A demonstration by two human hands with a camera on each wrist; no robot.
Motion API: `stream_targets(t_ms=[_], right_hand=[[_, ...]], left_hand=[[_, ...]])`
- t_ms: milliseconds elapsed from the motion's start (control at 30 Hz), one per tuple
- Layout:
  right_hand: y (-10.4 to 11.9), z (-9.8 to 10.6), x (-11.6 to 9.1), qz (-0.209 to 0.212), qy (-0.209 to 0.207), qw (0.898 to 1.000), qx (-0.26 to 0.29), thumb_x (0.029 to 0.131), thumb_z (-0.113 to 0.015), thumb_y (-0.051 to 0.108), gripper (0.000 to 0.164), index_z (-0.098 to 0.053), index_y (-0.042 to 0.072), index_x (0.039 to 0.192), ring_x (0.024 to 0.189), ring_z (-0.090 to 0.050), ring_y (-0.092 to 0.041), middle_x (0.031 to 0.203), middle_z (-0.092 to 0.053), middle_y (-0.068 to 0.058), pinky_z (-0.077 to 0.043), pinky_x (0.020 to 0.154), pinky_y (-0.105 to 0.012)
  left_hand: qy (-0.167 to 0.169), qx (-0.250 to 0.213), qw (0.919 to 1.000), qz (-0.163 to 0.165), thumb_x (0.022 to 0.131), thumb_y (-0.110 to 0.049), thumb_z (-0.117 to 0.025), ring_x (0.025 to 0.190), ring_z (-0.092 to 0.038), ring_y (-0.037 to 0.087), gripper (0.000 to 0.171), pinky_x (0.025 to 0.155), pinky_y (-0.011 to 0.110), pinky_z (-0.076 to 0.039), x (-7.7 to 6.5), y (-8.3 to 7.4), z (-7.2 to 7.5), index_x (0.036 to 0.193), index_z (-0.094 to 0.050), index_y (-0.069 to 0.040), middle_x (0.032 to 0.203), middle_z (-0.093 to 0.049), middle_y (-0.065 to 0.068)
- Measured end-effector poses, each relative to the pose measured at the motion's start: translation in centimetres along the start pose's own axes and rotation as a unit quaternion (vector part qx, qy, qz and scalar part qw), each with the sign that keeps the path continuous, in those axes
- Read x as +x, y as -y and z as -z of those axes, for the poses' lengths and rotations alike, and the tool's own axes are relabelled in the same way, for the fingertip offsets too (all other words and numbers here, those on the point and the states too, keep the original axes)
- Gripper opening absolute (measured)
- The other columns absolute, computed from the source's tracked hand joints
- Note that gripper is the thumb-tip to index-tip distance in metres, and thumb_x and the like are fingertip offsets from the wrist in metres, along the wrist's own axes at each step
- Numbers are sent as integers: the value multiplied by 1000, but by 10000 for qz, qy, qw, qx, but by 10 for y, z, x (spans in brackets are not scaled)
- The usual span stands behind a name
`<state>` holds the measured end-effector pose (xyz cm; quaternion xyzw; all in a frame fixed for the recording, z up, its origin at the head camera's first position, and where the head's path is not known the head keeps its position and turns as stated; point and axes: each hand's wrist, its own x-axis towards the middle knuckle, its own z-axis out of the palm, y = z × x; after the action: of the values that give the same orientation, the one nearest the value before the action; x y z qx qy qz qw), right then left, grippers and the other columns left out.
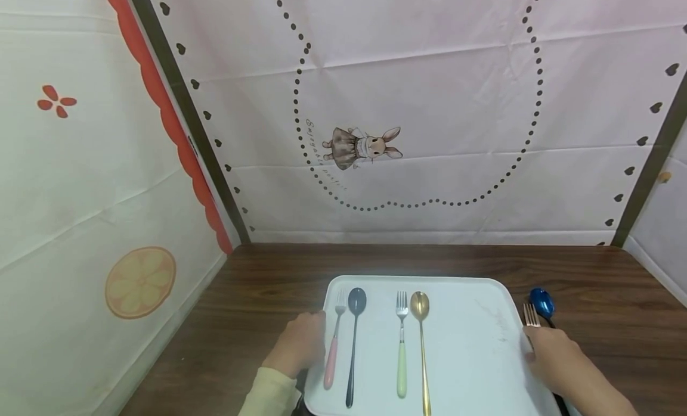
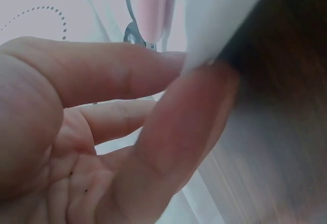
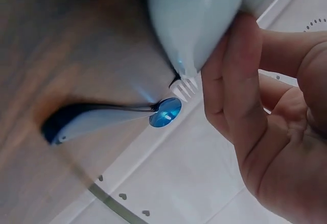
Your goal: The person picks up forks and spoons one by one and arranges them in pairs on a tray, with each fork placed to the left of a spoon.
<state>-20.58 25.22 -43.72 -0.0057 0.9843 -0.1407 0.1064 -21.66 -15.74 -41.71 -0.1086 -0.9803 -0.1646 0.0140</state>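
Note:
A white rectangular tray (image 1: 472,356) lies on the wooden table. On it, side by side, are a pink-handled fork (image 1: 331,359), a dark spoon (image 1: 352,344), a green-handled fork (image 1: 402,362) and a gold spoon (image 1: 421,312). My left hand (image 1: 300,344) pinches the tray's left edge between thumb and fingers, close to the pink handle (image 2: 152,12). At the right edge, my right hand (image 1: 558,359) holds the tray's side. Just outside that edge lie a fork with a pale blue handle (image 3: 196,19) and a blue-bowled spoon (image 1: 542,303), both partly hidden by this hand.
The brown wooden table (image 1: 290,264) surrounds the tray. A white printed cloth (image 1: 456,124) with a rabbit figure hangs behind it. Another cloth with an orange slice (image 1: 141,282) covers the left side, and a pale cloth (image 1: 668,225) stands at the right.

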Motion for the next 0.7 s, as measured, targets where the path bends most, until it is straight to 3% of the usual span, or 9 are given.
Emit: stream_targets(t_ms=[233, 367, 500, 700], right_hand=[[2, 3, -2, -24, 20, 10000, -6, 78, -70, 10, 41, -57, -9, 112, 84, -59, -33, 99, -59, -27, -52, 68, -50], [5, 4, -4, 56, -77, 10000, -28, 77, -71, 10, 39, -58, -9, 108, 78, -59, -28, 90, -62, -20, -53, 66, -47], [7, 5, -7, 55, -157, 9999, 41, 76, -71, 8, 37, -58, -10, 106, 68, -56, -18, 79, -60, -9, -54, 61, -41], [0, 9, -13, 200, -431, 9988, 84, 76, -69, 3, 35, -59, -10, 107, 62, -54, -15, 72, -59, -5, -52, 53, -37]], left_hand=[[-148, -356, 9991, 182, 73, -2, -56, 55, -47, 19, 14, 49, 36, -48, 0, 7, -1, 87, -55, -3, 67, -50, 6], [-165, -593, 9977, 269, 74, 0, -53, 54, -46, 18, 10, 48, 34, -45, 0, 10, -1, 83, -54, -4, 64, -48, 4], [-104, -738, 9968, 274, 74, 1, -54, 54, -46, 17, 12, 49, 34, -46, -1, 12, -1, 85, -55, -4, 64, -48, 3], [56, -784, 9966, 249, 72, 0, -54, 57, -47, 19, 17, 52, 36, -46, 0, 13, 1, 89, -57, -4, 67, -50, 4]])
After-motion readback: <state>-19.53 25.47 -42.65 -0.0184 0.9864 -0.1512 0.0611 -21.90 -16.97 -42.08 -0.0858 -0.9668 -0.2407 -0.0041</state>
